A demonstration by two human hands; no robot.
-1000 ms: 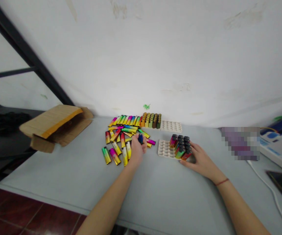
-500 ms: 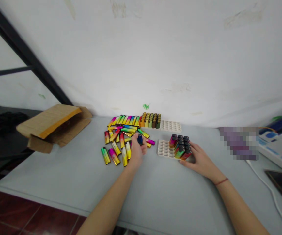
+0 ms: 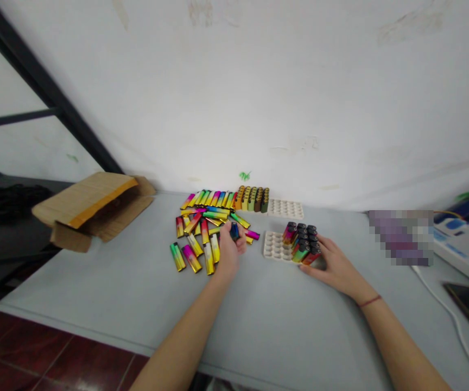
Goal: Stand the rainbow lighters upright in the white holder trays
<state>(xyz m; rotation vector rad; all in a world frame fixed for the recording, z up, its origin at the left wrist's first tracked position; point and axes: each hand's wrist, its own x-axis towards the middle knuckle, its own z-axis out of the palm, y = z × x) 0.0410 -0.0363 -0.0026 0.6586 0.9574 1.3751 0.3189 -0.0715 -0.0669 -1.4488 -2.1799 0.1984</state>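
Note:
My left hand is closed around a dark blue lighter, held upright at the right edge of a pile of colourful lighters lying loose on the grey table. My right hand rests against the right side of a white tray, fingers curled on its corner. Several lighters stand upright in the tray's right half; its left holes are bare.
A second white tray stands at the back by the wall, with a row of upright lighters beside it. An open cardboard box lies at the table's left edge. A white cable and devices sit at the right.
Both hands stay almost where they were; only the view shifts slightly.

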